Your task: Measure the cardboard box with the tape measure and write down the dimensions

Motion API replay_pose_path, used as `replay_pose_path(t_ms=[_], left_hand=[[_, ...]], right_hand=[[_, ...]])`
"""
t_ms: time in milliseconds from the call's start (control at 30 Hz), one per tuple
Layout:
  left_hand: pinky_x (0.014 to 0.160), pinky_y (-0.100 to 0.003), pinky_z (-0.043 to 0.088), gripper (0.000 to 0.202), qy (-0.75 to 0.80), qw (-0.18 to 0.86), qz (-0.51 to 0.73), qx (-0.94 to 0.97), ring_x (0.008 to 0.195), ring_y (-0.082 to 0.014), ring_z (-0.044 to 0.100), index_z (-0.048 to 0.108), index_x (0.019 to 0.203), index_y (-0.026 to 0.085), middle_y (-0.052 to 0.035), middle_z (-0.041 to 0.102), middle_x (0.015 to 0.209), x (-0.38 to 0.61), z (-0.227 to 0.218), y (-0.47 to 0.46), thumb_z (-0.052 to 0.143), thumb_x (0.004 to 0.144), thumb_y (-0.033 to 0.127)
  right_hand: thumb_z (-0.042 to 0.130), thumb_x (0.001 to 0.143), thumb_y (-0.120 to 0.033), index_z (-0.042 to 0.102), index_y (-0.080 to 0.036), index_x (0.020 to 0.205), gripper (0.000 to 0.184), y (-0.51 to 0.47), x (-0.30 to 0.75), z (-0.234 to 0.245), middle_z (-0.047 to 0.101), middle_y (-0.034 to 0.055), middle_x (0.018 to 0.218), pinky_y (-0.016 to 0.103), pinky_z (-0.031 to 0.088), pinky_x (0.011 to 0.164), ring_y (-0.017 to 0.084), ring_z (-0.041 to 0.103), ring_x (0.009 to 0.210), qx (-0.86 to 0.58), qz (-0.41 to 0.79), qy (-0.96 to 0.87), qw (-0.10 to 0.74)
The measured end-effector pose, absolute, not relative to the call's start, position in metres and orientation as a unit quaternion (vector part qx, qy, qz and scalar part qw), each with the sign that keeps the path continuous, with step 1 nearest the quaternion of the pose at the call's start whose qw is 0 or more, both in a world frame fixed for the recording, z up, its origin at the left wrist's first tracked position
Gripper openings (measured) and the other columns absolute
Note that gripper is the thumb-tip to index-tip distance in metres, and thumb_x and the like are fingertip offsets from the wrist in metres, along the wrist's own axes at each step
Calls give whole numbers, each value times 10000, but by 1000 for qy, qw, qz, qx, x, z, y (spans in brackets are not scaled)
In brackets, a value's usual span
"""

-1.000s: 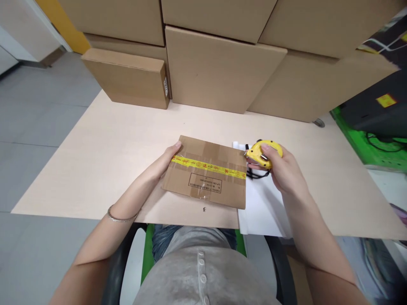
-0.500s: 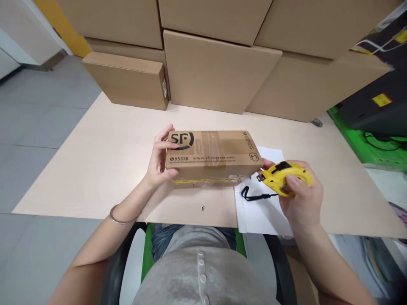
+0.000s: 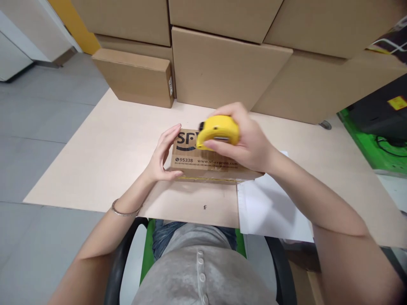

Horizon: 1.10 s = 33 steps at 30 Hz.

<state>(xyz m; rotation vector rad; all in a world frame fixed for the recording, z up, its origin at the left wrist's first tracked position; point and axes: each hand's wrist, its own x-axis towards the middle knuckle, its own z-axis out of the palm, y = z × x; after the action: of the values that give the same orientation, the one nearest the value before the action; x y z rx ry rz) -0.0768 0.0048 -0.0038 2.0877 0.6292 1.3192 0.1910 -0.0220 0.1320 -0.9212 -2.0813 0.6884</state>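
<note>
A small brown cardboard box (image 3: 187,166) with black SF Express print lies in front of me on the table. My left hand (image 3: 160,154) grips its left end, thumb at the near side and fingers round the far side. Held in my right hand (image 3: 251,137) is a yellow tape measure (image 3: 222,123), above the top of the box and blurred by motion. It covers part of the print. No pulled-out blade shows at the tape measure. Along the box's lower near edge runs a thin yellow line.
White paper sheets (image 3: 270,212) lie at the table's front edge, under my right forearm. Large cardboard boxes (image 3: 222,67) stand stacked like a wall at the back. A flat carton (image 3: 136,80) leans there at left. Black equipment (image 3: 375,118) is at far right.
My right hand has swung left and up with the tape measure, from beside the box's right end to above its top. The box sits slightly lower; my left hand stays at its left end.
</note>
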Motion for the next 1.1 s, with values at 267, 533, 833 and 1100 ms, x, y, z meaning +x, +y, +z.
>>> replay_pose_path(t_ms=[267, 533, 833, 1100], left_hand=[[1253, -598, 458, 1368, 206, 284, 528, 774, 1573, -457, 446, 141, 1725, 407, -124, 316, 1769, -78, -29, 15, 853, 638, 835], [1218, -655, 481, 1187, 205, 220, 529, 793, 1509, -474, 517, 386, 1656, 326, -165, 526, 1610, -80, -34, 15, 823, 675, 833], [1154, -631, 541, 1172, 207, 200, 536, 794, 1440, -451, 588, 372, 1662, 350, -159, 576, 1544, -82, -36, 15, 799, 691, 850], [1185, -687, 482, 902, 183, 165, 521, 817, 1542, -440, 486, 497, 1570, 418, -110, 445, 1698, -79, -19, 16, 688, 801, 850]], right_hand=[[640, 1023, -390, 498, -238, 1222, 288, -1, 150, 128, 675, 95, 1335, 430, 559, 963, 261, 683, 1118, -296, 278, -868, 286], [641, 1024, -390, 465, -256, 1172, 266, 1, 147, 123, 681, 80, 1273, 439, 558, 1000, 240, 670, 1091, -276, 322, -854, 303], [617, 1014, -287, 486, -252, 1131, 180, 0, 145, 127, 692, 48, 1184, 372, 552, 913, 206, 669, 1000, -281, 308, -863, 286], [731, 934, -367, 587, -256, 1138, 274, -9, 193, 124, 711, 19, 1072, 358, 562, 794, 205, 678, 873, -347, 260, -850, 298]])
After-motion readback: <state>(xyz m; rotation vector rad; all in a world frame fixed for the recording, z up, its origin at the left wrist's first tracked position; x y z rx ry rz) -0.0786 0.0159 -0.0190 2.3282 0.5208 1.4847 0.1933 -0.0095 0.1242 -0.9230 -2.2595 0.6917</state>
